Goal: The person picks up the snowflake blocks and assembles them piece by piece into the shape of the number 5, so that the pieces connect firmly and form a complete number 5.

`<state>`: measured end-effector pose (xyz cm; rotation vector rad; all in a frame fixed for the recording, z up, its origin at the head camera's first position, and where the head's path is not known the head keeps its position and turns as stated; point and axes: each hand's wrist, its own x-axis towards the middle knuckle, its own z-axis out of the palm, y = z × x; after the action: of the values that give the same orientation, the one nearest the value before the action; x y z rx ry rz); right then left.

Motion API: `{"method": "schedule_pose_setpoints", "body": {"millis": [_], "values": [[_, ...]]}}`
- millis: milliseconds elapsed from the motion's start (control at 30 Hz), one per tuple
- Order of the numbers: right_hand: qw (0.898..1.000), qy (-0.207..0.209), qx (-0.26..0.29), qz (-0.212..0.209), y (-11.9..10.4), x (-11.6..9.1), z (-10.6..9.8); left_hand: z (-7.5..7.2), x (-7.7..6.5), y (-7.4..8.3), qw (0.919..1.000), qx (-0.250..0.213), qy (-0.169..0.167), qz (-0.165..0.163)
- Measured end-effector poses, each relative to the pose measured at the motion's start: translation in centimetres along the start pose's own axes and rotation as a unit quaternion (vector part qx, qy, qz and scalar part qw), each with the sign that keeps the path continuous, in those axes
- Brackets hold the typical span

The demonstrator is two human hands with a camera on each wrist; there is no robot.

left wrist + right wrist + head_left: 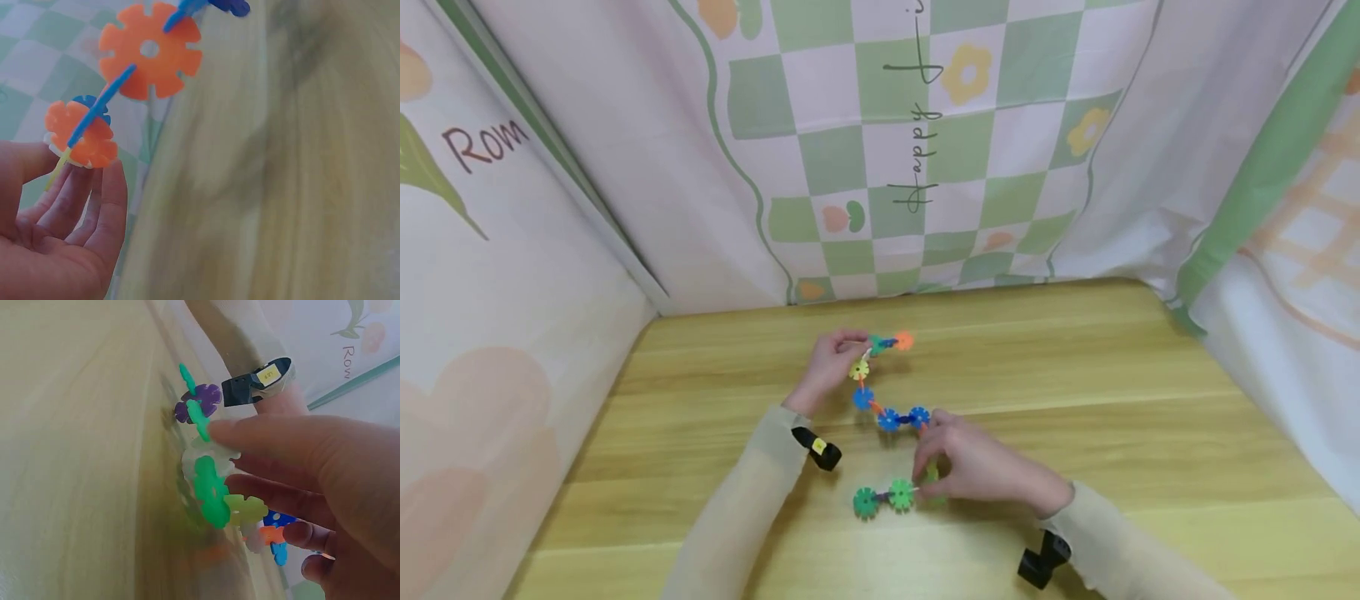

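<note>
A chain of toothed plastic snowflake discs runs in an S between the two hands. Its far end is an orange disc (904, 341), its near end a dark green disc (866, 502). The left hand (829, 367) pinches the chain near a yellow disc (859, 369); in the left wrist view a large orange disc (147, 69) hangs before the fingers. Nearer the body, the right hand (973, 462) pinches a white disc (195, 461) between thumb and fingers. Beside that sit a green disc (210, 494) and a purple disc (203, 403). Blue discs (889, 419) link the middle.
The wooden table (1120, 400) spreads under both hands. A checked curtain (895, 150) hangs along its back edge, with a white printed curtain (512, 275) on the left. Black wrist cameras (826, 454) sit on both sleeves.
</note>
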<state>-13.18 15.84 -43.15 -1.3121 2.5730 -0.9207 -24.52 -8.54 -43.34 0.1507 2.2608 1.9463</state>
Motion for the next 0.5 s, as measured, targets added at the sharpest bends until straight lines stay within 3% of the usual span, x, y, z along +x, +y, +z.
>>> {"method": "schedule_pose_setpoints", "body": {"millis": [133, 233, 367, 500], "values": [[0.999, -0.005, -0.029, -0.016, -0.1, 0.0, 0.1, 0.0, 0.1, -0.8, 1.0, 0.0, 0.003, -0.003], [1.0, -0.004, -0.019, -0.011, -0.2, -0.1, 0.1, 0.0, 0.1, -1.2, 0.9999, 0.003, 0.01, -0.002], [0.999, 0.009, 0.044, -0.017, -0.5, -0.1, -0.6, -0.1, -0.1, -1.4, 0.9994, 0.031, 0.017, 0.003], [0.99, 0.031, 0.132, -0.035, -1.1, 0.2, -2.3, -0.3, -0.5, -1.5, 0.9985, 0.053, 0.003, 0.009]]}}
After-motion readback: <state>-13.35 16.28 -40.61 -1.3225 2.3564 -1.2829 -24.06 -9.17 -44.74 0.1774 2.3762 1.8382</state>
